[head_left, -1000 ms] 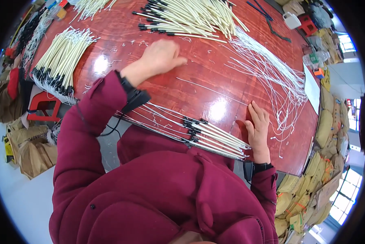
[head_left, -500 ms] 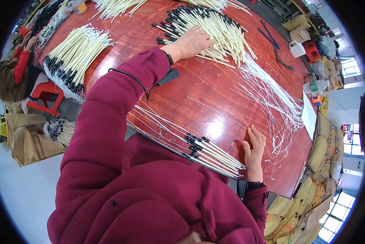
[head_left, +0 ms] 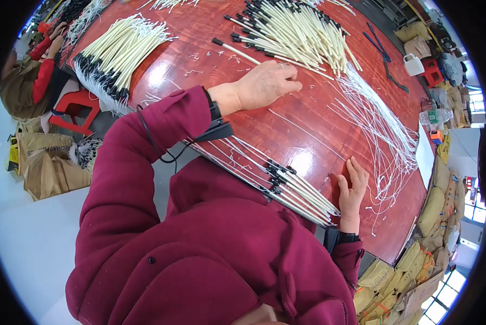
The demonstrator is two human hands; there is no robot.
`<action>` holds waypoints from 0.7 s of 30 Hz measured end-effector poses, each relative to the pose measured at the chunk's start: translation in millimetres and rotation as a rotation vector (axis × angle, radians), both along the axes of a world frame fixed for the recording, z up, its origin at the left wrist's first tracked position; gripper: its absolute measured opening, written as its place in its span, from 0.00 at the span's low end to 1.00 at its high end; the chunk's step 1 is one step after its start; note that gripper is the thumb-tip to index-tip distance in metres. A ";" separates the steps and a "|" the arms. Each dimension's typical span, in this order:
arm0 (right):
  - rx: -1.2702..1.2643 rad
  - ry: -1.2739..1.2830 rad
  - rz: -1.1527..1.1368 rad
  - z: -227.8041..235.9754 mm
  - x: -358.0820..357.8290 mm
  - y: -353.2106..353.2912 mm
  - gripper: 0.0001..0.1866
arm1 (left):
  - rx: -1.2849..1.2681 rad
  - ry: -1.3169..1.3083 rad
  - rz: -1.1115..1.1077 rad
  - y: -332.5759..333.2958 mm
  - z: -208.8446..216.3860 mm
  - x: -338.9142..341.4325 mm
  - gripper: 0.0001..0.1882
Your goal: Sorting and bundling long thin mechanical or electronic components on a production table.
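Observation:
My left hand [head_left: 265, 86] is closed on a cream-coloured stick [head_left: 238, 52] with a black cap, whose capped end points to the far left. Beyond it lies a big heap of similar black-capped sticks [head_left: 302, 40]. My right hand [head_left: 353, 189] rests on the table with thumb and fingers apart. A single white string [head_left: 308, 132] runs across the table to its fingertips; whether they press on it I cannot tell. Just left of my right hand, near the table edge, lies a small row of sticks [head_left: 308, 192] with black caps and white strings.
Another bundle of sticks [head_left: 121, 54] lies at the far left of the red table [head_left: 199, 81]. Loose white strings [head_left: 383, 130] spread on the right. A red stool [head_left: 77, 111] and a person in red sleeves [head_left: 41, 84] are at the left. Sacks [head_left: 400, 271] line the right side.
My left hand has drawn back from the big heap toward me, bringing one black-capped stick with it. My right hand stays in place on the table; the whole view has shifted slightly.

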State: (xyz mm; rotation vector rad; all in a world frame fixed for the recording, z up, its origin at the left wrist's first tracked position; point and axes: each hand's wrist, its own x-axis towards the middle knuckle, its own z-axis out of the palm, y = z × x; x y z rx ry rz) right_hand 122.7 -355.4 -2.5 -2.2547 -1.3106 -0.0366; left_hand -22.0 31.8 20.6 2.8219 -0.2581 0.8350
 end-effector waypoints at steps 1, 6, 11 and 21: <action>-0.003 0.011 -0.002 0.1 -1.9 3.4 0.24 | -0.071 -0.003 -0.002 1.9 -5.1 -11.3 0.12; 0.006 -0.002 -0.017 0.1 2.3 6.2 0.24 | -0.411 0.098 0.009 -0.7 -16.8 -63.5 0.09; 0.020 -0.024 -0.011 0.0 0.5 5.6 0.24 | -0.499 0.209 0.128 -6.0 -20.9 -77.5 0.10; 0.029 -0.014 -0.019 1.6 -5.5 12.9 0.25 | -0.463 0.191 0.107 -11.4 -20.5 -69.9 0.10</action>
